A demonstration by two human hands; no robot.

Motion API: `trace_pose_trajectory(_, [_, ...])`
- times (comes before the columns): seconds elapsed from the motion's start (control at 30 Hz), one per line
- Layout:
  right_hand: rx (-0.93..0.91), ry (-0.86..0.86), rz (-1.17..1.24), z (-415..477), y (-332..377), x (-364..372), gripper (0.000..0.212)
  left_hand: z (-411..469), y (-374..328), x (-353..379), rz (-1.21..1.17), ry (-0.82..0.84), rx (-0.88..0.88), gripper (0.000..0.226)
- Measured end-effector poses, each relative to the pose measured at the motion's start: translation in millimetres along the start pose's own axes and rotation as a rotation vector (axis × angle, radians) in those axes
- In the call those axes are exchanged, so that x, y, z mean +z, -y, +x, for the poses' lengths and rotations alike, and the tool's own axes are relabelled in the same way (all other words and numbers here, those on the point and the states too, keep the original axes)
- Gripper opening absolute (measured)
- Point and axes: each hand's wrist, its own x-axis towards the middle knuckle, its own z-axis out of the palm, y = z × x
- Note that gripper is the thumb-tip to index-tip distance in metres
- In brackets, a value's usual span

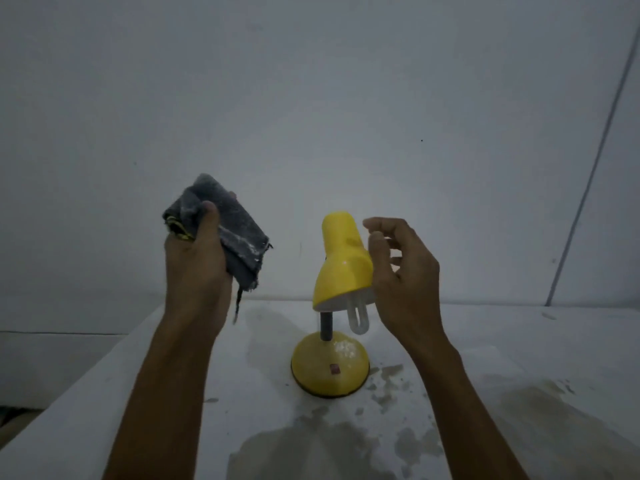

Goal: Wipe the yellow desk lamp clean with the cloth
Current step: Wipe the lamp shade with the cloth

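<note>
A small yellow desk lamp (pixel 341 261) stands upright on a white table (pixel 519 358), with a round yellow base, a dark neck, a tilted yellow shade and a white looped bulb hanging out of it. My left hand (pixel 195 261) is raised to the lamp's left and grips a folded grey cloth (pixel 230 230) dusted with white, thumb pressed on its front. My right hand (pixel 401 271) hovers just right of the shade, fingers loosely curled and holding nothing; whether it touches the shade is unclear.
The table top carries damp grey stains in front of and to the right of the lamp base. A plain white wall rises behind it, with a thin cable (pixel 588 174) running down at the right. The table's left edge drops to the floor.
</note>
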Motion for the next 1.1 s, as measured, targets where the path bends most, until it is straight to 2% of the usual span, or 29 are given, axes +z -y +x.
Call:
trace_pose_trajectory(0.13, [0.177, 0.012, 0.115, 2, -23, 1, 0.038, 12, 18, 44, 0.193, -0.063, 0.079, 0.016])
trace_pose_trajectory(0.2, [0.258, 0.037, 0.196, 1, -28, 3, 0.043, 17, 32, 65, 0.328, 0.092, 0.099, 0.032])
trace_pose_trajectory(0.3, [0.306, 0.031, 0.237, 0, -29, 8, 0.043, 11, 58, 79, 0.618, 0.489, 0.076, 0.075])
trace_pose_trajectory(0.33, [0.307, 0.011, 0.243, -1, -29, 10, 0.045, 5, 65, 80, 0.643, 0.594, 0.091, 0.075])
trace_pose_trajectory(0.4, [0.306, -0.047, 0.257, -1, -29, 12, 0.051, -11, 71, 80, 0.597, 0.702, 0.153, 0.069])
trace_pose_trajectory(0.53, [0.315, -0.15, 0.275, -2, -30, 15, 0.053, -30, 81, 58, 0.533, 0.744, 0.18, 0.071])
trace_pose_trajectory(0.63, [0.282, -0.155, 0.262, -4, -30, 18, 0.057, -33, 90, 29, 0.37, 0.862, 0.288, 0.042])
trace_pose_trajectory(0.7, [0.287, -0.141, 0.252, -5, -29, 21, 0.061, -36, 101, 17, 0.258, 0.769, 0.289, 0.041])
trace_pose_trajectory(0.77, [0.29, -0.147, 0.245, -5, -27, 22, 0.063, -40, 112, 11, 0.184, 0.544, 0.174, 0.058])
trace_pose_trajectory(0.8, [0.291, -0.147, 0.242, -5, -27, 23, 0.063, -43, 117, 11, 0.207, 0.452, 0.086, 0.057])
trace_pose_trajectory(0.87, [0.288, -0.145, 0.242, -6, -27, 21, 0.062, -48, 124, 16, 0.219, 0.404, -0.102, 0.05])
trace_pose_trajectory(0.93, [0.295, -0.156, 0.249, -5, -30, 18, 0.061, -48, 119, 21, 0.196, 0.413, -0.139, 0.051])
trace_pose_trajectory(1.0, [0.296, -0.171, 0.251, -4, -31, 17, 0.061, -46, 102, 28, 0.266, 0.486, 0.044, 0.052])
trace_pose_trajectory(1.1, [0.277, -0.161, 0.239, -4, -31, 21, 0.056, -51, 88, 37, 0.469, 0.716, 0.493, 0.052])
